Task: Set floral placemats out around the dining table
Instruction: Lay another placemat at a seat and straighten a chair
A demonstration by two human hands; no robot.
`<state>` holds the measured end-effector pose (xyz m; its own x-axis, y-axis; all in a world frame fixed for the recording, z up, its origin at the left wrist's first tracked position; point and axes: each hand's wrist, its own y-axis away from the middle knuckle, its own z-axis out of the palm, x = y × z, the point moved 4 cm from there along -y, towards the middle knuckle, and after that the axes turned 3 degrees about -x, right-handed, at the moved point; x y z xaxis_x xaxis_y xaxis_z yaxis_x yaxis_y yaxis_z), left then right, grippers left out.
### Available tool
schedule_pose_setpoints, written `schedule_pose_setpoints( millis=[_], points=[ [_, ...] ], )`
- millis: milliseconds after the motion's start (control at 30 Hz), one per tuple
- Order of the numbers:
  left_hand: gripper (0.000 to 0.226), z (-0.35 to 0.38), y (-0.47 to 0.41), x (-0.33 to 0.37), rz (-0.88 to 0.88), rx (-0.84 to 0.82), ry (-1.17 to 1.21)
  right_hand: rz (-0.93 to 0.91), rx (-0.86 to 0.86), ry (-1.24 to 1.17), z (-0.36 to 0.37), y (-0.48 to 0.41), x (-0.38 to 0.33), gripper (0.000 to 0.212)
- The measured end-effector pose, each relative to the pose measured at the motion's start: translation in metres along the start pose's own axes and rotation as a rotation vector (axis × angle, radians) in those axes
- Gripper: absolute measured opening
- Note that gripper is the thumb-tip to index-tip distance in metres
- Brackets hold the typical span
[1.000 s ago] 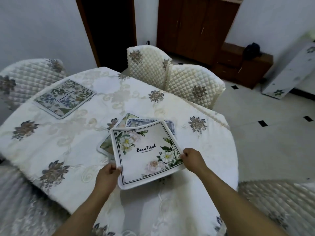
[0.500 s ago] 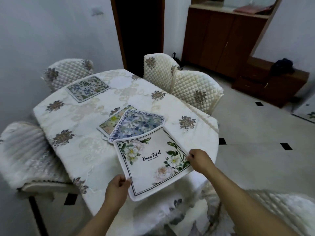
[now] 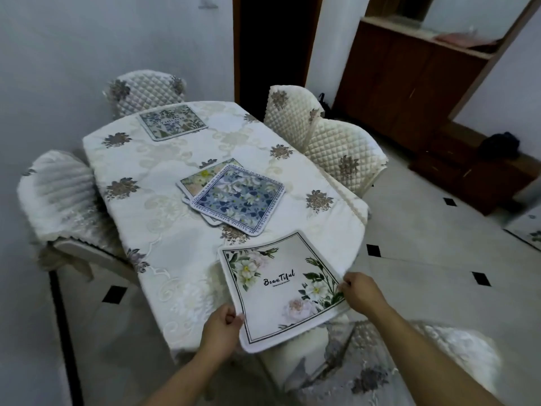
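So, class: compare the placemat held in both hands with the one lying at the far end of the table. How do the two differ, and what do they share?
The held placemat is mostly white with corner flowers and the word "Beautiful"; the far placemat is covered in blue-green foliage. The held placemat is gripped by the left hand and right hand, overhanging the table edge; the far placemat lies flat, untouched. Both are floral squares with rounded corners.

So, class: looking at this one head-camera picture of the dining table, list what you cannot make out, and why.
- Lower placemats in the stack: head view, mostly covered by the blue floral placemat; their count is unclear.
- Wording on the far placemat: too small and blurred.
- Small line under "Beautiful" on the white placemat: too small.
- Near chair: cut off by the bottom edge.
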<state>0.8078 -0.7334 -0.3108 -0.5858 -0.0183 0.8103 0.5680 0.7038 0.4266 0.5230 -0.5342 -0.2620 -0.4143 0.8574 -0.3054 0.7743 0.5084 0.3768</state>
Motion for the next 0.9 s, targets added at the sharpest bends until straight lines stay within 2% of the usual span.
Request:
schedule_pose_setpoints(
  millis=[133,367,667,900],
  points=[
    [0.034,0.019,0.009,0.001,-0.062,0.061,-0.008,-0.036,-0.03,-0.021,0.002,-0.008,0.014,0.04],
    [0.02,0.072,-0.02,0.022,-0.166,0.211,-0.039,-0.137,-0.128,-0.114,0.004,-0.09,0.042,0.022],
    [0.022,0.121,-0.057,0.021,-0.356,0.358,-0.069,-0.206,-0.213,-0.145,0.013,-0.166,0.061,0.031],
    [0.013,0.112,-0.085,0.025,-0.357,0.449,-0.045,-0.261,-0.22,-0.134,0.018,-0.198,0.043,0.038]
  ],
)
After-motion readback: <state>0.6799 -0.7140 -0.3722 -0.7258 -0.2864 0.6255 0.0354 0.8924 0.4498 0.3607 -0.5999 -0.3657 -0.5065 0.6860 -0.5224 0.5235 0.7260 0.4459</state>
